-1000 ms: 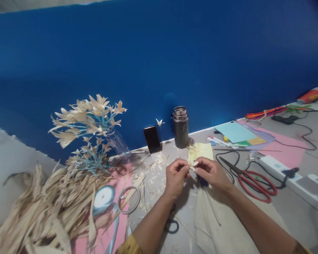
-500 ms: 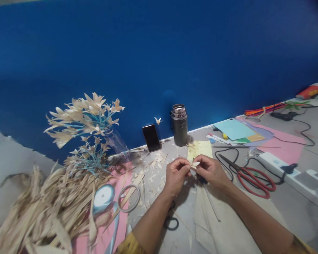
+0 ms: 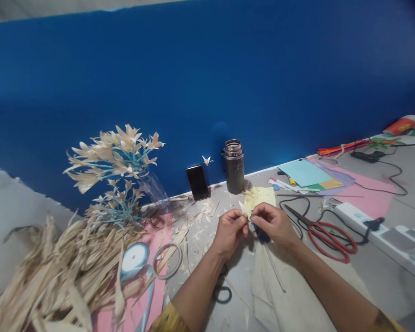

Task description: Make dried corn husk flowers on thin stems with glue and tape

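Note:
Over the middle of the table, my left hand [image 3: 230,230] pinches a small pale husk petal [image 3: 242,207], its tip pointing up past the thumb and forefinger. Just to the right, my right hand [image 3: 274,225] has thumb and forefinger pressed together. Anything between those fingertips is too small to make out. Behind the hands lies a yellow paper [image 3: 265,195] with pale bits on it. Under my right hand there is a dark blue object [image 3: 262,234], partly hidden, and a thin rod [image 3: 275,269] on a pale cloth [image 3: 297,295].
On the left are husk flowers [image 3: 114,154] in a clear vase, dried husks [image 3: 55,276], a ribbon roll [image 3: 134,259] and a tape ring [image 3: 155,263]. A phone [image 3: 197,183] and flask [image 3: 234,170] stand behind. Red-handled scissors [image 3: 332,240] and a power strip [image 3: 356,216] lie right.
The petal lay sideways between both hands' fingertips; now it points upward in my left hand. My right fingertips have drawn slightly apart from it. The view has shifted a little.

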A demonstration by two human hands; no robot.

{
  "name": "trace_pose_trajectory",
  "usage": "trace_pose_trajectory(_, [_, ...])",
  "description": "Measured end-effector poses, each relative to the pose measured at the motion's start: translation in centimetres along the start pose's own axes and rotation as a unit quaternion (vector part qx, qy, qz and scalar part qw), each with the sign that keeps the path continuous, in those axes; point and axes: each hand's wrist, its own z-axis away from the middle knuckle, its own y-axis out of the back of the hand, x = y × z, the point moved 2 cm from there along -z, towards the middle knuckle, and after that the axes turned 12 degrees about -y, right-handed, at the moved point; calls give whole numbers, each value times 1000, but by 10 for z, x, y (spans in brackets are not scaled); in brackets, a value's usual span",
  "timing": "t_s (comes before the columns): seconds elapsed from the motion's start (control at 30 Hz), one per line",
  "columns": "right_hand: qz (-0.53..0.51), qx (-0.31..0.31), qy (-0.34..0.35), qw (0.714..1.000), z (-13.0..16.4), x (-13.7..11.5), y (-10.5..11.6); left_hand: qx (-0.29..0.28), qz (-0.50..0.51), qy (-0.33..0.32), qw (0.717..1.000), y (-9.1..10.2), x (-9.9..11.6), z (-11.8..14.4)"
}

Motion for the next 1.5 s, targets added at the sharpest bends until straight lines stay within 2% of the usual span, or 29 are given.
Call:
trace_pose_trajectory(0.2, [6, 32, 60, 998, 4, -9, 4, -29, 45, 40, 998, -1, -1, 3])
trace_pose_trajectory(0.3, [30, 23, 113, 993, 5, -14, 4, -31, 47, 45, 997, -1, -1, 4])
trace_pose_trajectory(0.37, [42, 20, 123, 991, 5, -15, 3, -27, 46, 47, 997, 0, -1, 4])
trace_pose_trajectory(0.57, [40, 69, 95, 992, 5, -11, 3, 28, 28, 37, 999, 1, -1, 2])
trace_pose_trajectory(0.67, [51, 85, 74, 992, 5, -9, 3, 70, -83, -46, 993, 0, 0, 5])
trace_pose_trajectory(0.77, [62, 92, 59, 992, 4, -5, 2, 90, -216, -131, 963, -3, 2, 9])
trace_pose_trajectory(0.83, [65, 89, 55, 992, 4, -2, 0, 94, -271, -154, 946, -6, 2, 12])
trace_pose_trajectory(0.97, [85, 66, 72, 992, 5, -1, -4, 104, -304, -150, 935, -6, 5, 13])
trace_pose_trajectory(1.1, [106, 70, 88, 988, 7, -3, -4, 116, -245, -119, 955, -1, 2, 7])
trace_pose_trajectory(1.27, [74, 118, 51, 989, 6, -2, 2, 96, -168, -83, 978, 3, -5, 3])
trace_pose_trajectory(1.33, [56, 102, 32, 993, 5, -4, 3, 79, -165, -75, 980, 3, -5, 3])
trace_pose_trajectory(1.5, [7, 10, -54, 998, 3, -10, 3, 22, -179, -63, 982, 5, -6, 3])
